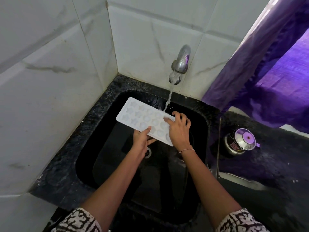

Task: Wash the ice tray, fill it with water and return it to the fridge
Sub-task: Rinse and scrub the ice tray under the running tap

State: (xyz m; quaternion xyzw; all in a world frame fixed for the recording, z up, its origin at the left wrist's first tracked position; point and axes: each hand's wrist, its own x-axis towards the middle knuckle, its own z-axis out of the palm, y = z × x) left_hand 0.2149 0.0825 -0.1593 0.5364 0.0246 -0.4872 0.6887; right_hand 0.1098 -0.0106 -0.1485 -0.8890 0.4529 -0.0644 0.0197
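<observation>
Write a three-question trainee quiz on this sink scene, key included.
1. True or false: the tap is off.
2. Where does the water stream land? A) on the ice tray, close to the right hand; B) on the counter; C) straight into the drain.
3. Which wrist wears a bracelet?
Key: 1 false, water is running; 2 A; 3 the right wrist.
</observation>
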